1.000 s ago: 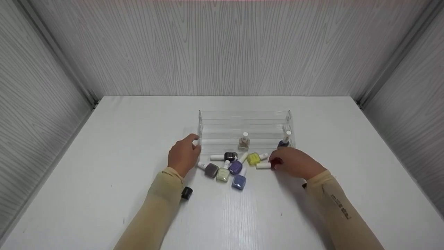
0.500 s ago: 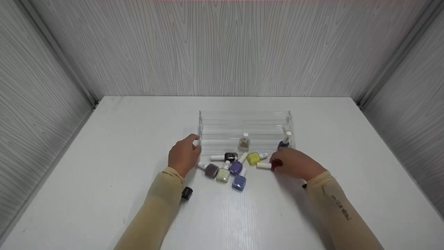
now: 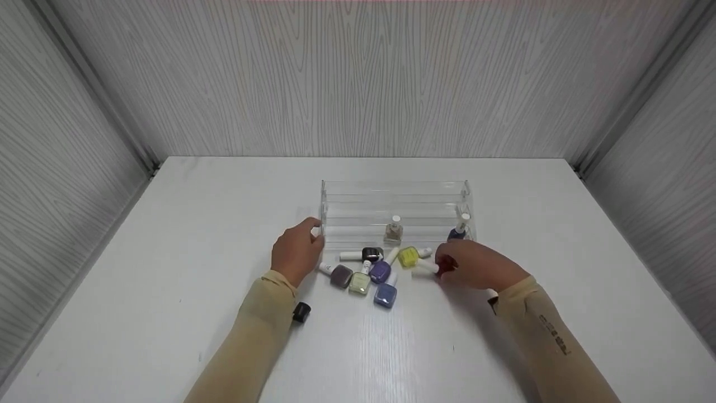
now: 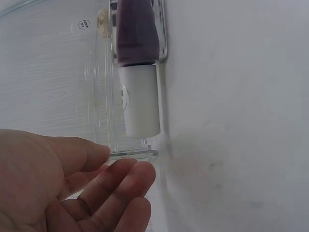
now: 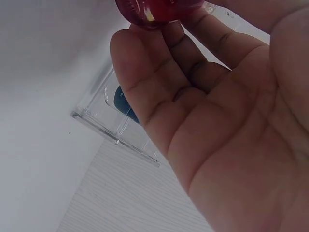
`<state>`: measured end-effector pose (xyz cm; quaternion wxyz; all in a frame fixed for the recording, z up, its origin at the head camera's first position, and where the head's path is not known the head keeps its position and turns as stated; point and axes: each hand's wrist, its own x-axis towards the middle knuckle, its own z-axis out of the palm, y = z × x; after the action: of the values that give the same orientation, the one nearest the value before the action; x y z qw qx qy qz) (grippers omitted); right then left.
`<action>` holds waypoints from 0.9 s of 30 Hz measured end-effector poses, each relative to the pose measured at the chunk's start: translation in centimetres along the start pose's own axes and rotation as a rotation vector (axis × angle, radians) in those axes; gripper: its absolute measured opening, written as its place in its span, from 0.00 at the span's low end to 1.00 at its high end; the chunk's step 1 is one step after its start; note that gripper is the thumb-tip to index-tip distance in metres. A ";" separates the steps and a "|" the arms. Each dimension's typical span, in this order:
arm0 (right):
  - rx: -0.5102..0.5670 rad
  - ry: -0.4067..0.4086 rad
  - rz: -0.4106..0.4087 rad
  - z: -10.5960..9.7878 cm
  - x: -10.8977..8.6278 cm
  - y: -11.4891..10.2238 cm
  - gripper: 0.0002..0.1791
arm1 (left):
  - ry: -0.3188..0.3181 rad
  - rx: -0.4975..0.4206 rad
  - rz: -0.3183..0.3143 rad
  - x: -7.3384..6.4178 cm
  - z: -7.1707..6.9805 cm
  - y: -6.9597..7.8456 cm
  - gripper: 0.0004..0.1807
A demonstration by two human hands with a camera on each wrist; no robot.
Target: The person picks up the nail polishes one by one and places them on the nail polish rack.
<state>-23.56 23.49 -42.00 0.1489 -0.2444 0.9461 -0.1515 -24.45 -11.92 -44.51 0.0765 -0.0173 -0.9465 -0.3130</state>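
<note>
My left hand [image 3: 296, 252] holds the left end panel of a clear acrylic tiered rack [image 3: 358, 221] between thumb and fingers; the left wrist view shows the panel edge [image 4: 133, 154] at the fingertips. My right hand [image 3: 481, 264] grips a red nail polish bottle [image 5: 161, 10] by its glass, with the white cap [image 3: 427, 266] pointing left and tipped up. Standing on the rack's front tier are a beige nail polish [image 3: 393, 230] and, at the right end, a dark blue one [image 3: 457, 232]. The right hand is just in front of the blue bottle.
Several nail polishes lie before the rack: black [image 3: 371, 254], yellow [image 3: 409, 257], purple [image 3: 380, 272], pale green [image 3: 359, 283], blue [image 3: 385, 295] and dark mauve [image 3: 341, 276]. A black object [image 3: 301, 312] shows beside the left sleeve. Grey wood-grain walls enclose the white table [image 3: 347, 358].
The red nail polish has tilted in my right hand, its white cap lifting from the table. My left hand stays at the rack's left end.
</note>
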 end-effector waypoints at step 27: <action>0.183 0.212 -0.082 -0.8 0.0 -1.1 0.09 | -0.034 0.013 -0.026 0.3 0.1 0.0 0.18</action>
<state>-23.32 22.75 -40.90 0.0635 -0.2509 0.9280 -0.2682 -24.73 -11.88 -44.56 0.0562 -0.0096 -0.9498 -0.3075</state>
